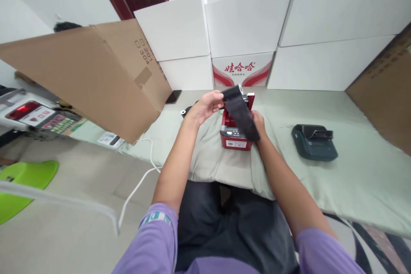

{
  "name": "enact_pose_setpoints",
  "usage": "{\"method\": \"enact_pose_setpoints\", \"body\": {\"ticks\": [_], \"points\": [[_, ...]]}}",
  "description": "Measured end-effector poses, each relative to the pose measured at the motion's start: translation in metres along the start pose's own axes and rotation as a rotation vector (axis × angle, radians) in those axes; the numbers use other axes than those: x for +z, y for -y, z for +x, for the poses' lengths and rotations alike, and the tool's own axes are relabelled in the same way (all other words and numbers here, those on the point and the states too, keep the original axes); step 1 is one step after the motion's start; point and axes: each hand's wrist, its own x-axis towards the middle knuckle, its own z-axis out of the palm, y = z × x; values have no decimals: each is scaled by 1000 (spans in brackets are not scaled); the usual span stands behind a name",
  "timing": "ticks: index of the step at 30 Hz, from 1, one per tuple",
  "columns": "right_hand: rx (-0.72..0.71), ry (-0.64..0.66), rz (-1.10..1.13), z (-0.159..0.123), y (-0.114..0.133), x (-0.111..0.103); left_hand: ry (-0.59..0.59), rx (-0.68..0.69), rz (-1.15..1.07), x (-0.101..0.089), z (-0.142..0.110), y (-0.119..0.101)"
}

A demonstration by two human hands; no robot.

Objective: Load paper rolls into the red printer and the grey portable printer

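Observation:
A small red label printer [234, 137] sits on the pale green cloth [321, 180] in front of me. Above it I hold a black ribbon strip [240, 113], stretched diagonally. My left hand [205, 106] grips the ribbon's upper end, which is wound on a roll near the printer's top. My right hand [258, 122] holds the lower end, just right of the printer.
A dark grey printer [314, 142] lies to the right on the cloth. White boxes [244, 30] are stacked at the back. A tilted cardboard box [96, 72] stands left, with a scale [38, 117], a white cable [141, 180] and a green stool [22, 180] beyond.

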Motion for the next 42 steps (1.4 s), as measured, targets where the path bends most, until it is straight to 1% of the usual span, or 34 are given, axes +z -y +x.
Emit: {"method": "enact_pose_setpoints", "body": {"ticks": [2,5,7,9,11,15,17,19,21,24,26,28,30,32,34,37,39,42], "points": [[-5,-37,24,1,-1,0,87,-46,62,11,1,14],[-20,-88,86,-1,0,2,123,-91,140,19,7,41],[-20,-95,106,-3,1,3,138,-81,183,21,12,55],[-13,-89,119,-3,2,3,166,-44,248,21,16,64],[-11,-85,138,-3,1,3,191,16,382,21,18,66],[-4,-84,131,-1,-3,3,206,136,860,23,19,54],[3,-96,147,1,-4,3,230,145,1019,26,20,47],[-12,-99,200,3,-2,3,269,126,1087,29,20,41],[-38,-58,266,5,1,1,289,84,1087,30,17,35],[-76,30,321,7,9,-3,239,44,947,30,2,28],[-86,52,335,8,13,-4,200,97,836,29,-14,28],[-77,49,348,8,17,-5,185,200,793,28,-32,31],[-71,38,359,7,20,-6,193,311,817,29,-48,36],[-87,37,373,5,23,-8,213,394,858,31,-60,42],[-116,45,356,1,27,-10,217,448,893,33,-66,48],[-122,66,276,-3,30,-14,154,495,899,35,-70,57],[-63,115,273,-3,31,-15,107,513,866,35,-72,62],[38,174,345,-2,31,-16,45,533,781,34,-75,67]]}}
